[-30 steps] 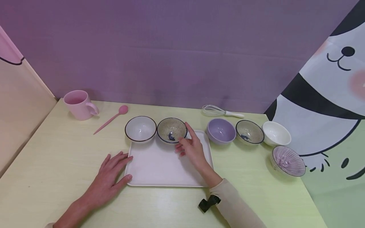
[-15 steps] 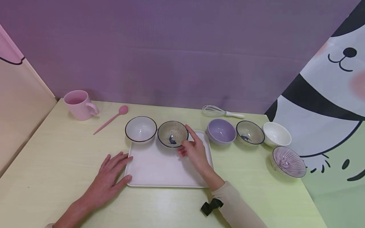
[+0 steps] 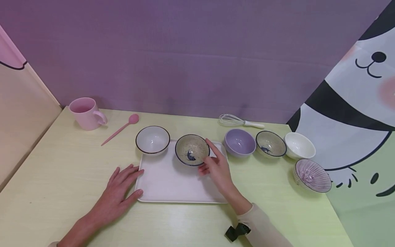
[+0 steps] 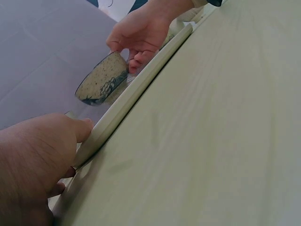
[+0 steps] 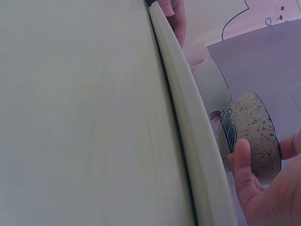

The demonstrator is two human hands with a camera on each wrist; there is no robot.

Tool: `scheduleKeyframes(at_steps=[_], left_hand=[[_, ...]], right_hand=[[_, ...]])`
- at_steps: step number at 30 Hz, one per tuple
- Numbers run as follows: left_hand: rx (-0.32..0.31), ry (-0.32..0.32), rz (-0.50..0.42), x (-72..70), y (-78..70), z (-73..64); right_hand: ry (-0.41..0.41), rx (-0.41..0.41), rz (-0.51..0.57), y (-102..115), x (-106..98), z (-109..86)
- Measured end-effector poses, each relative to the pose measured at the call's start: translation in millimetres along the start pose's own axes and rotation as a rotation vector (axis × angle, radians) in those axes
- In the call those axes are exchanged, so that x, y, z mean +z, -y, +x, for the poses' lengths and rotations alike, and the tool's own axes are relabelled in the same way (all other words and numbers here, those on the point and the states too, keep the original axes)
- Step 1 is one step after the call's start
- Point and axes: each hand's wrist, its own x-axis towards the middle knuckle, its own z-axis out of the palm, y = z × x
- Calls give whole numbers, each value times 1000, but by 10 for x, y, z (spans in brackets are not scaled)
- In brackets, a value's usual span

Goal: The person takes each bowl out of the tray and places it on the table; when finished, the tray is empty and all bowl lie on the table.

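Note:
My right hand [image 3: 217,168] grips a speckled beige bowl [image 3: 192,150] with a dark rim and a blue motif inside, thumb and fingers at its right side. The bowl is over the back part of a white rectangular tray [image 3: 172,187]. In the right wrist view, the thumb presses on the speckled outer wall of the bowl [image 5: 256,136]. My left hand [image 3: 117,192] rests at the tray's left edge with fingers spread, thumb touching the rim. To the left of the held bowl stands a white bowl [image 3: 152,140] with a dark rim, at the tray's back left corner.
Right of the tray stand a purple bowl [image 3: 239,142], another beige bowl [image 3: 271,144], a plain white bowl [image 3: 299,145] and a purple-striped bowl [image 3: 312,175]. A whisk [image 3: 240,121] lies behind them. A pink mug [image 3: 86,115] and pink spoon [image 3: 121,129] are at the back left.
My right hand has moved the speckled bowl toward me and slightly right, opening a gap from the white bowl. The left hand stays where it was on the tray edge.

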Motion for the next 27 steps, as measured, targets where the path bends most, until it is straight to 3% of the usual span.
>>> scheduleKeyframes(at_steps=[16, 27], left_hand=[[-3, 2, -1, 2, 7, -5], [0, 3, -4, -8, 3, -4]], right_hand=[[-52, -70, -3, 50, -361, -227], [-107, -71, -42, 48, -679, -436]])
